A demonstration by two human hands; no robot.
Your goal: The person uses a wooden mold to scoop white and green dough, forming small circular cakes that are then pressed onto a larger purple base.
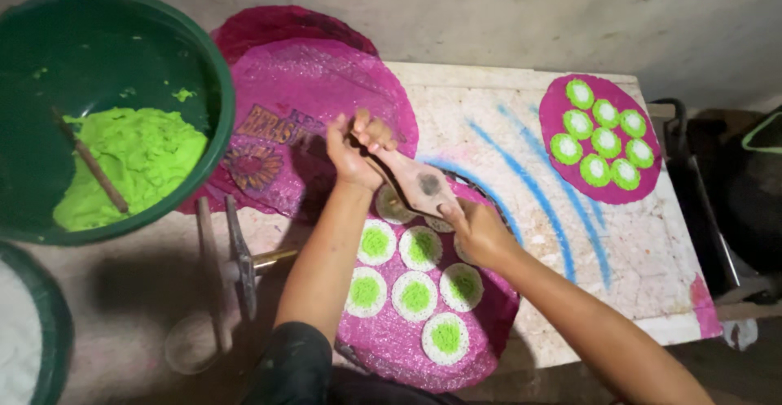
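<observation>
Both hands hold a wooden press mould tilted above a round magenta mat. My left hand grips the mould's upper end. My right hand holds its lower end. Under the mould, the mat carries several flat round white cakes with bright green middles. A big green basin at the left holds a heap of bright green dough with a stick lying in it.
A second magenta mat with several green and white cakes lies at the table's far right. More magenta mats are stacked behind my hands. Wooden tools lie left of my arm. A basin with white stuff sits at the bottom left.
</observation>
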